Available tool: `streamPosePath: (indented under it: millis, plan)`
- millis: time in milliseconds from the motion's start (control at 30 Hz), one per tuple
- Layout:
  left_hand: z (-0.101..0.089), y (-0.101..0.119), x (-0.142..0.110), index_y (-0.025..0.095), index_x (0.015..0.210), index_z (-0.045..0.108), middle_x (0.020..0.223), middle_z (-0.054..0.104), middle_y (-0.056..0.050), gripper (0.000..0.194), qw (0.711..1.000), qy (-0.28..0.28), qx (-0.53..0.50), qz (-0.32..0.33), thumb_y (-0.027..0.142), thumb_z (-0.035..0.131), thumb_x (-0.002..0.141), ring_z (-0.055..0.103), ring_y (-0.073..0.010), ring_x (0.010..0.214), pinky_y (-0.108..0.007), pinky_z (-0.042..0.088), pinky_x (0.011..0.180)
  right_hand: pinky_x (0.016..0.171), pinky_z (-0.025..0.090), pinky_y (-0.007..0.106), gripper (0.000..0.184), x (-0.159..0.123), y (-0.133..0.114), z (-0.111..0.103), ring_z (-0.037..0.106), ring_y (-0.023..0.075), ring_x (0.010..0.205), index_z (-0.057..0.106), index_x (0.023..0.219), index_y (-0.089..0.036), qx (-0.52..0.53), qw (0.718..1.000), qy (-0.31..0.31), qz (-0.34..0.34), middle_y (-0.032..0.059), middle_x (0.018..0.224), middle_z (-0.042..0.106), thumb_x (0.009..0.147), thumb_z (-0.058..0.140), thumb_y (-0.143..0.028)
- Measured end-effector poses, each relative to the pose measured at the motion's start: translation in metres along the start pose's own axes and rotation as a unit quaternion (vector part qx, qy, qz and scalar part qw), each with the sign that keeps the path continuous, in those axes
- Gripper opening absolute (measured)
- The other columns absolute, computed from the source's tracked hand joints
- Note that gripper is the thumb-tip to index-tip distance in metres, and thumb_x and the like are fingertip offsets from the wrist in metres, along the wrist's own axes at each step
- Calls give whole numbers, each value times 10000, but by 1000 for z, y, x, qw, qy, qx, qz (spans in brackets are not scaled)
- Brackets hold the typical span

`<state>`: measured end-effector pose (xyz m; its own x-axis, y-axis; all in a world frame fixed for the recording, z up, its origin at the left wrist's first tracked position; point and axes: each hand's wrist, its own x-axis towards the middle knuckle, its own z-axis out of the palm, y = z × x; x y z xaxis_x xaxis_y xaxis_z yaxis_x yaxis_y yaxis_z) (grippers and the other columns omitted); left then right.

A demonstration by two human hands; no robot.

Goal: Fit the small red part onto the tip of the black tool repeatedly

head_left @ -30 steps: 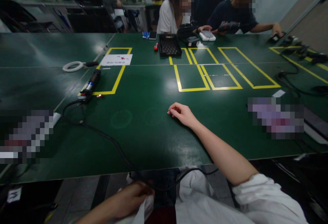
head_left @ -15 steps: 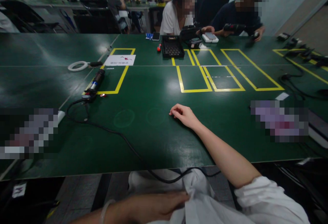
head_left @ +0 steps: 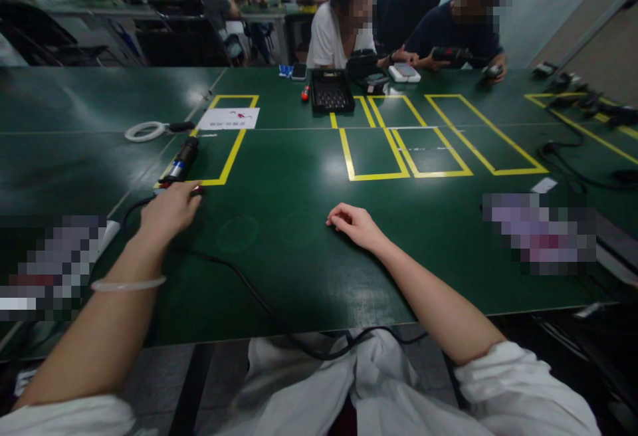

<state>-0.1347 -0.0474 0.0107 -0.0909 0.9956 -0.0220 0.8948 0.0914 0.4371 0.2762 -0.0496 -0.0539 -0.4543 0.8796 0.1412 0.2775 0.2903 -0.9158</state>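
Observation:
My left hand [head_left: 169,213], a pale bangle on its wrist, reaches over the near end of a black cylindrical corded tool [head_left: 182,160] with a silver and blue band. Its thumb and forefinger are apart beside a small red object [head_left: 198,190], partly covered by the fingertips; the other fingers are hidden. I cannot tell whether they touch the tool. My right hand [head_left: 356,224] rests on the green table [head_left: 319,276], fingers loosely curled, nothing visible in them. A black cord [head_left: 244,283] runs from under my left forearm to the table's front edge and my lap.
Yellow tape rectangles [head_left: 379,175] mark the table. A white sheet [head_left: 229,118] and a white ring-shaped coil [head_left: 144,131] lie far left. A black tray [head_left: 332,90] and small red item [head_left: 306,94] stand at the back. Blurred-out devices [head_left: 541,233] flank me. Two people sit opposite.
My left hand has risen from my lap and reached forward left to the tool and the small red object. My right hand has stayed in place.

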Motion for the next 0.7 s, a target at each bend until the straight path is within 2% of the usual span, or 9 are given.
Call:
streamPosePath:
  millis: [67,133,233,333,400,500,567,633,700]
  plan:
    - [8,-24,20,167,1034,691,992,720,37,527,994,96,49,-30,593,469,816,568,-260,1181,-291,389,802,671,453,243,138,0,0,0,614,124,687,645,922,-161,1,1000,-1,0,45,867,733,915,541,-251]
    - [15,-37,28,165,1045,690,1026,715,51,561,987,141,62,-40,614,488,776,534,-275,1235,-297,357,802,667,452,240,135,0,0,-1,614,121,682,645,922,-165,1,1000,-2,-2,40,866,735,915,541,-253]
    - [19,-41,31,143,1018,691,960,705,61,564,988,145,55,-29,602,482,765,514,-262,1247,-292,323,793,667,452,241,134,0,1,-1,612,122,679,646,922,-170,-5,1000,-1,-4,39,870,739,916,542,-255]
    - [22,-28,30,123,997,679,922,685,48,478,989,124,79,-5,498,426,847,547,-234,1192,-286,349,819,668,454,246,135,0,0,0,613,127,683,645,921,-169,-8,1000,0,-3,42,866,738,916,541,-256]
    - [30,-9,30,122,1060,660,981,690,5,396,990,97,100,15,414,463,878,597,-229,1099,-306,401,835,674,457,248,133,0,0,0,614,127,686,643,921,-170,-7,1000,0,-4,42,863,736,915,541,-256]
    - [50,38,25,137,1155,611,1041,699,-71,362,993,59,80,60,346,587,860,640,-218,947,-325,468,806,678,460,248,128,0,-1,-1,614,125,686,640,929,-173,-4,1000,1,-7,38,866,734,911,542,-252]
    - [66,78,16,151,1089,623,1034,695,-91,281,990,25,-4,137,322,605,866,645,-216,937,-327,491,823,672,461,247,122,0,0,-1,613,124,686,637,939,-175,2,1000,3,-8,35,867,729,903,548,-251]
    - [82,116,3,158,1037,641,1045,680,-91,227,974,-1,-75,212,312,585,880,643,-206,931,-317,504,821,662,459,246,120,0,2,-1,601,122,676,632,953,-179,3,1000,11,-10,27,858,714,892,563,-257]
    - [94,148,-10,166,1020,665,1041,670,-83,205,959,-33,-107,262,288,582,878,638,-197,919,-312,502,818,649,456,247,146,0,4,-1,574,114,652,623,994,-186,0,999,28,-20,21,877,694,879,586,-268]
